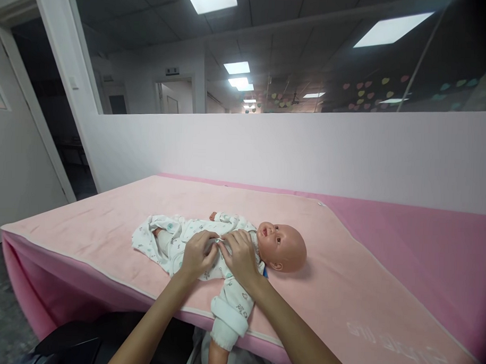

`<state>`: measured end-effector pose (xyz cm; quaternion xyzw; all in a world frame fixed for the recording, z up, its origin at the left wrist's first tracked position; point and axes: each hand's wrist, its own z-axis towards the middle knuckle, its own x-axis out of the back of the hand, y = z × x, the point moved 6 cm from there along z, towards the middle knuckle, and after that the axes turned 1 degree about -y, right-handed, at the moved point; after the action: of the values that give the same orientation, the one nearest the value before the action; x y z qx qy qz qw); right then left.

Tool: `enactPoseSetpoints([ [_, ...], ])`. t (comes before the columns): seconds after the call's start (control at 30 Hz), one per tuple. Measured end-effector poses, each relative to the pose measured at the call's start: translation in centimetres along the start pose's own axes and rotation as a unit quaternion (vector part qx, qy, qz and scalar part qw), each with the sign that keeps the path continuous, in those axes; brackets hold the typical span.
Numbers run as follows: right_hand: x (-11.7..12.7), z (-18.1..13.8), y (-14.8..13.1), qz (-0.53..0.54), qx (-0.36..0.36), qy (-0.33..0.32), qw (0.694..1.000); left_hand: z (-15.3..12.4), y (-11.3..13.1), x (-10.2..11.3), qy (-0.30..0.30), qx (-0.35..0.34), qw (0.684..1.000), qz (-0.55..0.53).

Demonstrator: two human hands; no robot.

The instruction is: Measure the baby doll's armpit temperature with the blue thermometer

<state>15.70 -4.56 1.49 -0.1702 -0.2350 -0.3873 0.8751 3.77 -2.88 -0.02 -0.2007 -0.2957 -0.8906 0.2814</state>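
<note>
A baby doll point(283, 246) lies on its back on the pink blanket point(106, 225), head to the right. It wears a white printed romper point(173, 238). My left hand point(196, 254) and my right hand point(240, 256) meet over the doll's chest. Both have their fingers pinched on the romper's front edges, where a small fastener sits between them. One sleeved doll arm point(230, 314) hangs over the near edge of the table.
The blanket covers a long table with a darker pink surface point(424, 236) at the right. A white partition wall point(268, 145) with a glass window stands behind. An open doorway point(50, 106) is at the left. A dark chair seat point(81, 341) sits below the near edge.
</note>
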Motion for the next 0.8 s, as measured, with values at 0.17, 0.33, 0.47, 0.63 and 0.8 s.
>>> enactPoseSetpoints([
  [0.17,0.2,0.0,-0.3,0.015,0.02,-0.004,1.0,0.1,0.0,0.0,-0.003,0.007,1.0,0.006],
  [0.33,0.5,0.0,-0.7,0.031,0.035,0.002,0.999,0.1,-0.1,-0.2,-0.005,0.024,1.0,0.004],
  [0.47,0.7,0.1,-0.7,0.026,0.026,0.012,0.999,0.0,-0.3,-0.1,-0.012,0.02,1.0,0.009],
  [0.63,1.0,0.2,-0.7,0.016,0.016,0.023,0.999,-0.5,-2.3,1.6,-0.017,0.047,0.998,0.031],
  [0.8,0.9,0.2,-0.6,0.018,-0.001,0.012,1.0,-1.7,-4.5,3.3,-0.041,0.081,0.995,-0.043],
])
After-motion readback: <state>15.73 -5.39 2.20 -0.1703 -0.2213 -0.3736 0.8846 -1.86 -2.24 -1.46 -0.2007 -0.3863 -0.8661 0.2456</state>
